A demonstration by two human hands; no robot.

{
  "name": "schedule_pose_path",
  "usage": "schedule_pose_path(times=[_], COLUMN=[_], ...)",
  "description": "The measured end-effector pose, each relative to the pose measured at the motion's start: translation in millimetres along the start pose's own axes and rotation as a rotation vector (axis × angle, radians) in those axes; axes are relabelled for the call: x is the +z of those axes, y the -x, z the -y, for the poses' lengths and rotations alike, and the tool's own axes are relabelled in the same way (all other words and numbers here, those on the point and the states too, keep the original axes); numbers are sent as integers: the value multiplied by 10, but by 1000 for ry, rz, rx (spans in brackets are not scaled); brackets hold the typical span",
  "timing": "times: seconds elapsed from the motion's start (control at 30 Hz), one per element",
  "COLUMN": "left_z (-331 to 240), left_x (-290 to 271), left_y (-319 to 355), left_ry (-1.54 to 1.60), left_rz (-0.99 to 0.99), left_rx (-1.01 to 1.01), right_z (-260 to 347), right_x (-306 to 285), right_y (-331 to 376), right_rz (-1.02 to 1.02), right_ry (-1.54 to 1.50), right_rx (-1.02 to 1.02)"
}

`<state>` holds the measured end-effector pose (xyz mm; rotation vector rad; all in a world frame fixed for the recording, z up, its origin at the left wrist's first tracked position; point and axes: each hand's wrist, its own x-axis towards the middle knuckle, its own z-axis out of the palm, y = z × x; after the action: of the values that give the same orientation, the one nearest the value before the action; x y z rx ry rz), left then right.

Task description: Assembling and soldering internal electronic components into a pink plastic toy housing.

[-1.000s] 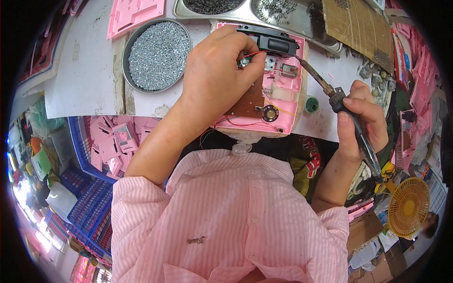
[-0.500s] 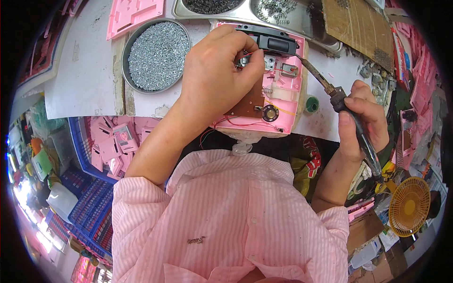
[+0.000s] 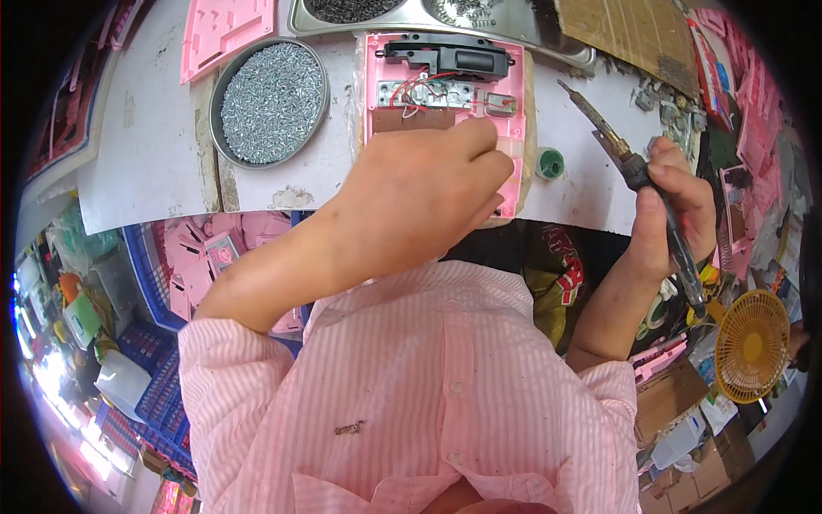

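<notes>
- The right hand point(image 3: 685, 206) has thumb and fingers wrapped round the handle of the iron point(image 3: 636, 171), right of the case point(image 3: 511, 131).
- The iron's long axis slants: its tip points toward the worktop's far edge and leftward, apart from the case; its butt points back toward the person and rightward.
- The left hand point(image 3: 428, 176) is back up over the case's near half, fingers curled; the fingertips are hidden, so I cannot tell how far apart they are or whether they have hold of anything.
- The pink case reaches the worktop's near edge, its long axis running from near edge to far.
- In it, near to far: a brown board point(image 3: 411, 122), partly under the left hand; a metal strip point(image 3: 458, 94) with tangled wires point(image 3: 419, 88); a black part point(image 3: 462, 60) lying crosswise.
- Below the near edge, leftward, a blue basket point(image 3: 147, 278) holds pink pieces.
- A green pot point(image 3: 550, 163) stands just right of the case.
- Left of the case, a round bowl point(image 3: 261, 164) is full of screws.
- Along the far edge, a metal tray point(image 3: 418, 19) holds dark springs; cardboard point(image 3: 634, 38) covers its right end.
- The worktop point(image 3: 128, 163) is white and stained.
- Around it: a yellow fan point(image 3: 752, 347) and stacked blue crates point(image 3: 163, 368).
</notes>
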<state>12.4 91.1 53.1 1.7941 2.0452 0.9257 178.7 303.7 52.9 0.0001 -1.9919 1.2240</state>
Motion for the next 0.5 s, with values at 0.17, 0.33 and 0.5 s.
schedule_pose_path(times=[0.17,0.33,0.5], left_z=[114,186,223], left_x=[152,78,11], left_y=[-87,-66,-75], left_ry=[15,520,709], left_rz=[31,27,94], left_rx=[23,-307,-501], right_z=[178,345,156], right_x=[-65,264,790], right_y=[203,415,239], right_rz=[-84,-51,-10], right_ry=[55,162,119], right_rx=[79,342,347])
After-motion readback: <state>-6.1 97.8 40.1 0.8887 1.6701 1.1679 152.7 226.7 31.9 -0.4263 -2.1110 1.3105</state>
